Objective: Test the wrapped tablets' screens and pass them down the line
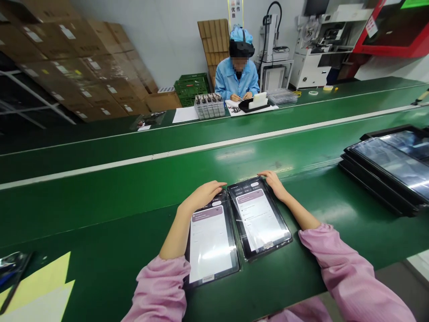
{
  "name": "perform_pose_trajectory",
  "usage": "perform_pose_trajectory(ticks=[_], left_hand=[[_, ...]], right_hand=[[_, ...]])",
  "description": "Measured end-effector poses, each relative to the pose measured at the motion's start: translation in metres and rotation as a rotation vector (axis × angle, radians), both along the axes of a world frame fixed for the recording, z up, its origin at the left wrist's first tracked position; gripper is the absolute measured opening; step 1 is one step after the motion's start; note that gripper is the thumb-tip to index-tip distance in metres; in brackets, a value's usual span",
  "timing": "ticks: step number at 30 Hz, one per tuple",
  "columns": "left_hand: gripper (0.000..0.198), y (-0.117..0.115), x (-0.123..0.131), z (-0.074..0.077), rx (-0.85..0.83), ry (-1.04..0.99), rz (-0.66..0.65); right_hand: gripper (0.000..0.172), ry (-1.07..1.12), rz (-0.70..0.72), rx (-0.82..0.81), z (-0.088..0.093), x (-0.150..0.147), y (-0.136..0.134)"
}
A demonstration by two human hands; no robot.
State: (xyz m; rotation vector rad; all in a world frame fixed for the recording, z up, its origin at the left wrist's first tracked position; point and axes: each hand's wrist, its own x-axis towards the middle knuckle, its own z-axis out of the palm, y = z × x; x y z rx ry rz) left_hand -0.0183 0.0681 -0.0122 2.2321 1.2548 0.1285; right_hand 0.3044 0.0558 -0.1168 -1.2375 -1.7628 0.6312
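Two tablets with lit screens lie side by side on the green workbench, a narrow gap between them. My left hand (205, 195) rests over the top end of the left tablet (209, 241), fingers stretched toward its upper right corner. At the upper right corner of the right tablet (258, 217), my right hand (273, 183) has its fingers extended along the edge. Neither hand is wrapped round a tablet. Both screens show a white page with a purplish band near the top, and glare covers their lower parts.
Stacked black trays (385, 170) with clear-covered contents stand at right. Yellow paper sheets (43, 281) and a dark pen-like tool (15, 286) lie at lower left. Beyond a white-edged ledge (150, 156), a co-worker (237, 76) sits by a rack of small parts (209, 106).
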Motion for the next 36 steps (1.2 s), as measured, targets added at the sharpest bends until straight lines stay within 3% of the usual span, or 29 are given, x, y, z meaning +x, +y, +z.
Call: perform_pose_trajectory(ticks=[5,11,17,25,30,36], left_hand=[[0.057,0.001,0.009,-0.001,0.069,0.039,-0.033],[0.057,0.004,0.011,-0.006,0.198,0.163,-0.088],[0.046,0.001,0.002,-0.001,0.124,-0.002,-0.028],[0.069,-0.004,0.012,0.007,0.096,0.174,0.015],[0.070,-0.017,0.025,0.011,0.134,0.291,-0.019],[0.067,-0.023,0.028,0.012,0.164,0.397,-0.027]], right_hand=[[0.064,-0.042,-0.152,-0.232,0.007,-0.009,0.010],[0.053,-0.126,-0.190,-0.388,0.017,-0.014,0.034],[0.055,-0.119,-0.163,-0.492,0.024,-0.010,0.040],[0.053,0.037,-0.170,-0.545,0.023,-0.013,0.043],[0.049,0.203,-0.178,-0.569,0.024,-0.017,0.043],[0.051,0.437,-0.107,-0.596,0.046,-0.028,0.036]])
